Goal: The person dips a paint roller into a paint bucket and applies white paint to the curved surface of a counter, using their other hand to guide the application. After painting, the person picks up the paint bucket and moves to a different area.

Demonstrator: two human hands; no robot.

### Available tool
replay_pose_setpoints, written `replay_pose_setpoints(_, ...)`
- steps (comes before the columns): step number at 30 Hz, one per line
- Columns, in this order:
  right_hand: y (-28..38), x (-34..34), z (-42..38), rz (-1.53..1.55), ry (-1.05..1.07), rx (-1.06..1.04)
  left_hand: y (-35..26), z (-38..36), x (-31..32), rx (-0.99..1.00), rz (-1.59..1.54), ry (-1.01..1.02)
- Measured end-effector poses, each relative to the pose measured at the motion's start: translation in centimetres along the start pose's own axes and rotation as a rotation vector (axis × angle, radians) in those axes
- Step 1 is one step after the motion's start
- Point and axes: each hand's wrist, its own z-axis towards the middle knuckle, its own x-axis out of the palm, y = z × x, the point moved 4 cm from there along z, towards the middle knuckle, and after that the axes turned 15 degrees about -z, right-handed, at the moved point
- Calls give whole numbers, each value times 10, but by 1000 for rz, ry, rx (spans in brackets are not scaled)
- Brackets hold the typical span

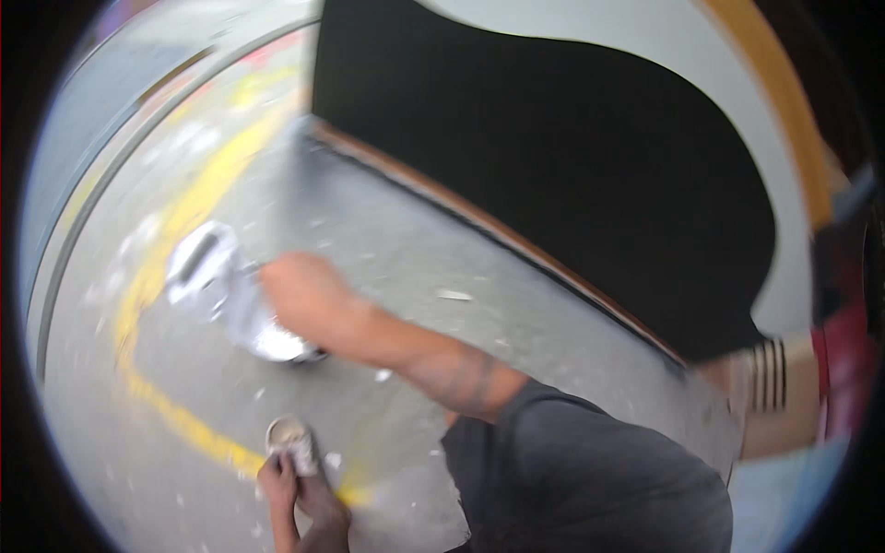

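My dark grey sleeve (590, 470) lies closest, and from it my bare right forearm (396, 346), crossed by a darker band, stretches over to the left. At its end my right hand (309, 295) is curled into a fist and appears clamped on a white bag (212, 286), though blur hides just how my fingers grip it. The bag sits under and beyond my knuckles, over the concrete floor (396, 424). It looks thin, shiny and crumpled, milky white with silvery folds; a dark grey oblong mark shows toward its upper end, and its lower end catches the light brightly above a small dark edge. Lower down, my left hand (278, 477) appears small, fingers bent, right beside a pale shoe (300, 442) with a tan toe; I cannot tell whether those fingers hold anything. Past the bag, a worn yellow line (207, 194) bends across the speckled ground. Further off stands a large black panel (553, 166) with a brown lower edge and a wavy border against pale grey.
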Motion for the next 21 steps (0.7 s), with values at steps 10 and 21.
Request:
replay_pose_setpoints(10,1,-16,0,-4,42,-19,-35,-9,-5,-131,63,-13)
replay_pose_setpoints(21,9,-25,0,-68,45,-67,-33,-8,-3,-126,38,-17)
